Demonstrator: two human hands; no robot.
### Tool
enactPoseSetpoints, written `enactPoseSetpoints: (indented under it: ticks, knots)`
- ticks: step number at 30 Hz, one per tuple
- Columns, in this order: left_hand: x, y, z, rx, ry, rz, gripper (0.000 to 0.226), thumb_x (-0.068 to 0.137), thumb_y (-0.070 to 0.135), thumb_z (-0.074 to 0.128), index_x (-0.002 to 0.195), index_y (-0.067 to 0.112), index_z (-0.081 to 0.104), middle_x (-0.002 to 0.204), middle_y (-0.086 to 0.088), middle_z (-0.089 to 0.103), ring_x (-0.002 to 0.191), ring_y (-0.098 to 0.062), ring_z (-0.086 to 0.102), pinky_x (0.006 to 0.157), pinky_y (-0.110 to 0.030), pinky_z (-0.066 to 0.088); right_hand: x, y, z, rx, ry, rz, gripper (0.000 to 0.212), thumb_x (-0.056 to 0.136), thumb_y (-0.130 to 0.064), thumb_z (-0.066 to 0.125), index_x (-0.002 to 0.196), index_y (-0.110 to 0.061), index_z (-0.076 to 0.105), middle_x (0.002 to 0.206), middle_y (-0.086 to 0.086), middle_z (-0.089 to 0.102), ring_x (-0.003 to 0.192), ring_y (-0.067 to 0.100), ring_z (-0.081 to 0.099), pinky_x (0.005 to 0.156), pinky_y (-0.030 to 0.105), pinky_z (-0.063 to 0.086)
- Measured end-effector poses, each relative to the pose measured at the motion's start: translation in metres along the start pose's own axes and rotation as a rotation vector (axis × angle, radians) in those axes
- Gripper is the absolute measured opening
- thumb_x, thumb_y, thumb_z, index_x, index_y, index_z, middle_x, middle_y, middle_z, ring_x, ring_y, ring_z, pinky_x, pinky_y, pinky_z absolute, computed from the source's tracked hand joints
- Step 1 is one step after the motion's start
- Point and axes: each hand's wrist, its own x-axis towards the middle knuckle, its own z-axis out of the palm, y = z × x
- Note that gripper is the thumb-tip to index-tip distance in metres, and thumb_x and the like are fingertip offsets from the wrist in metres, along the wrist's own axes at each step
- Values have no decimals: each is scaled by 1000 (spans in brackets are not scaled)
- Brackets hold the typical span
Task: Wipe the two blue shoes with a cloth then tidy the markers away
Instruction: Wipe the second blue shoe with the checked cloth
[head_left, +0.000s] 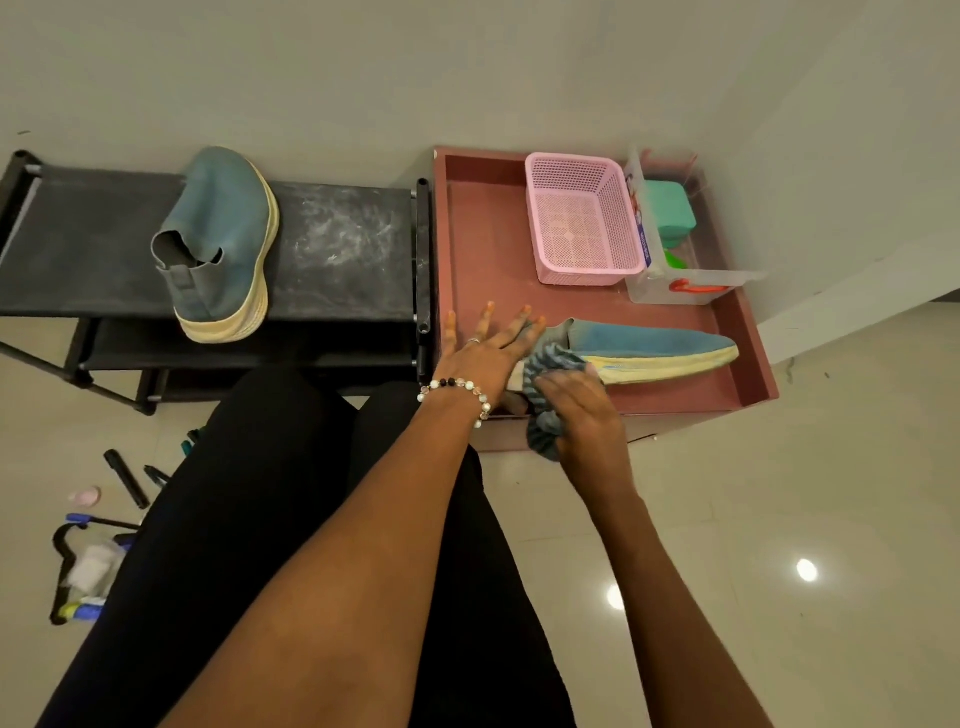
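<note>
Right hand (587, 415) fingers grasp the cloth (550, 364) against the blue shoe (649, 343) (in the tray (488, 249)); left hand (485, 353) fingers released, spread

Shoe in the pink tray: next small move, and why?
Probably slide the right hand and its cloth along the shoe toward the toe. The cloth sits bunched at the heel end, the left hand lies open beside it, and the toe end shows uncovered.

A black shoe rack (337, 249) fills the upper left of the frame, its top shelf dusted white. Right of it sits a pink tray (483, 260) holding a pink mesh basket (582, 218) and, beside that, a clear bin (675, 283) with a green box (670, 208). At lower left, a black hanger (60, 551) lies on the tiled floor (779, 493).
</note>
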Motion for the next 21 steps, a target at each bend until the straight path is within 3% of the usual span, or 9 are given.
enactPoseSetpoints:
  ticks: [3, 5, 7, 10, 11, 13, 15, 18, 21]
  knots:
    - [2, 2, -1, -16, -27, -10, 116, 70, 55, 73, 150, 38, -9, 157, 18, -16, 144, -26, -21, 105, -66, -13, -3, 7, -2, -76, 93, 251, 43, 68, 0, 47, 106, 2, 67, 102, 16, 67, 101, 21, 50, 91, 47, 49]
    - [4, 2, 0, -11, -22, -19, 114, 71, 54, 72, 151, 37, -7, 157, 17, -15, 144, -27, -20, 105, -65, -13, -3, -2, 9, -125, 120, 306, 46, 66, 3, 44, 106, 4, 67, 102, 18, 67, 99, 28, 57, 90, 37, 49]
    - [7, 2, 5, 8, 8, -36, 98, 85, 42, 66, 150, 39, -7, 157, 19, -15, 145, -26, -17, 106, -64, -14, 0, -18, 20, -122, 100, 274, 44, 68, 3, 44, 106, 6, 66, 104, 19, 67, 99, 32, 60, 91, 38, 49]
    - [8, 0, 10, 26, 72, -38, 69, 103, 24, 38, 148, 45, -9, 155, 23, -17, 146, -25, -15, 105, -61, -17, -2, -33, 25, -76, -27, 129, 41, 64, 2, 69, 105, 5, 66, 107, 18, 66, 106, 29, 56, 96, 44, 48]
    - [9, -2, 10, 20, 68, -37, 68, 103, 23, 36, 147, 45, -10, 155, 24, -17, 146, -24, -14, 105, -61, -17, -3, -30, 21, -69, -56, 70, 39, 67, -3, 67, 105, 4, 67, 107, 18, 67, 107, 26, 53, 97, 41, 46]
    - [6, -2, 9, 8, 48, -32, 79, 98, 26, 49, 148, 44, -10, 155, 23, -16, 146, -24, -14, 106, -63, -16, -1, -16, 7, -47, -73, -39, 40, 72, -8, 48, 105, 4, 67, 108, 18, 66, 109, 22, 48, 102, 37, 38]
    - [4, 0, 3, -24, -4, -24, 101, 83, 42, 67, 150, 40, -8, 157, 21, -15, 145, -24, -15, 106, -65, -15, 1, 4, -5, -53, -80, -39, 46, 70, -4, 43, 109, 3, 66, 110, 17, 65, 110, 22, 49, 107, 39, 33]
    - [3, 1, -1, -58, -43, -23, 116, 70, 56, 72, 151, 35, -8, 158, 17, -14, 145, -28, -18, 104, -66, -15, -4, 20, -6, -130, 15, 179, 47, 64, 9, 61, 110, 2, 65, 106, 17, 66, 102, 28, 54, 93, 48, 48]
    - [3, 3, -2, -48, -50, -34, 114, 71, 55, 71, 151, 34, -8, 158, 16, -14, 145, -29, -17, 104, -66, -15, -8, -1, 8, -210, 59, 310, 57, 56, 8, 51, 112, 9, 62, 109, 25, 64, 100, 40, 61, 88, 51, 52]
